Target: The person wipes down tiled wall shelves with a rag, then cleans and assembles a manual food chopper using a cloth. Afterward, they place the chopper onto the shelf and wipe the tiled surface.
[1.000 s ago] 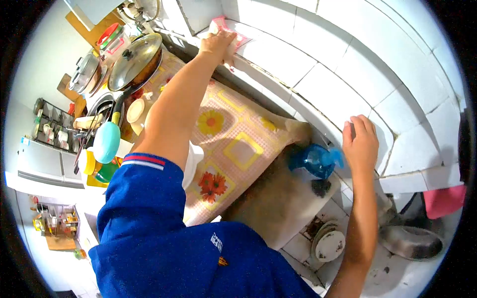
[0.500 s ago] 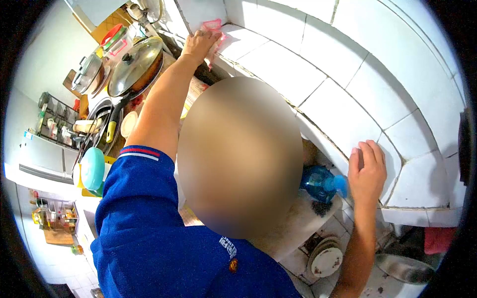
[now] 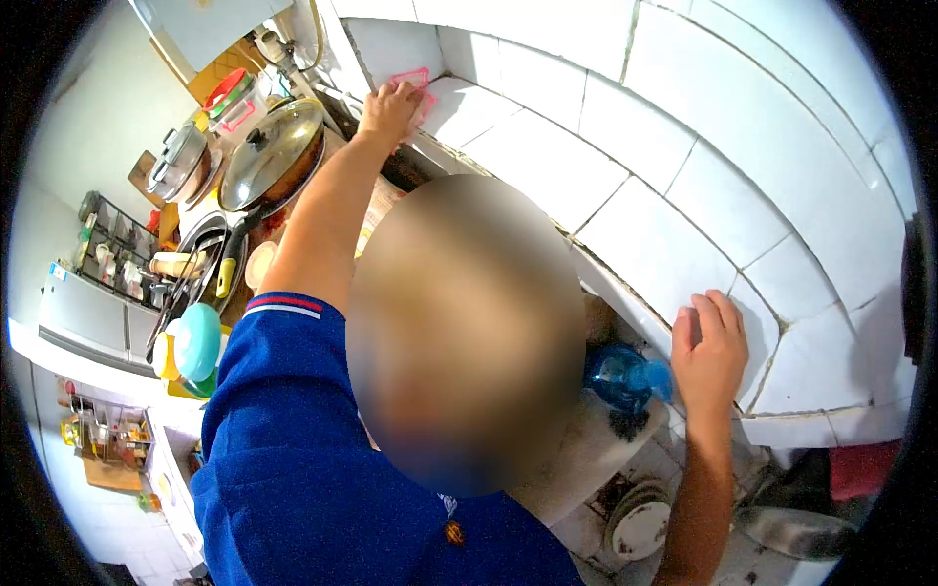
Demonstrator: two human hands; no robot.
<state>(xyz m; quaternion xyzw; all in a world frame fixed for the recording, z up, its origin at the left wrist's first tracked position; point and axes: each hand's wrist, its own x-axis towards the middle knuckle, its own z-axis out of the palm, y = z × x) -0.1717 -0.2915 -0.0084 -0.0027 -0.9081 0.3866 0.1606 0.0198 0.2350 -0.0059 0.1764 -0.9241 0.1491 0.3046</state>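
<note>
My left hand (image 3: pixel 393 109) is at the far inner corner of a white tiled ledge (image 3: pixel 606 181). Its fingers are closed on a thin pink piece of material (image 3: pixel 426 98), which looks like a cloth or plastic bag; most of it is hidden under the hand. My right hand (image 3: pixel 711 350) rests on the ledge's near right edge, fingers loosely bent, thumb apart, nothing in it. Just left of that hand, below the ledge, lies a clear blue plastic bottle (image 3: pixel 625 378). A blurred oval covers the middle of the view.
Left of my arm are a lidded frying pan (image 3: pixel 272 156), a glass-lidded pot (image 3: pixel 179 161) and a turquoise bowl-like item (image 3: pixel 197 342). Stacked plates (image 3: pixel 640 527) and a metal basin (image 3: pixel 796 532) are on the tiled floor at lower right. A fridge (image 3: pixel 93 308) stands far left.
The view has tilted, so the ledge and the pans appear lower. My left hand has shifted slightly at the corner, and less of the pink material hangs below it. My right hand stays on the ledge.
</note>
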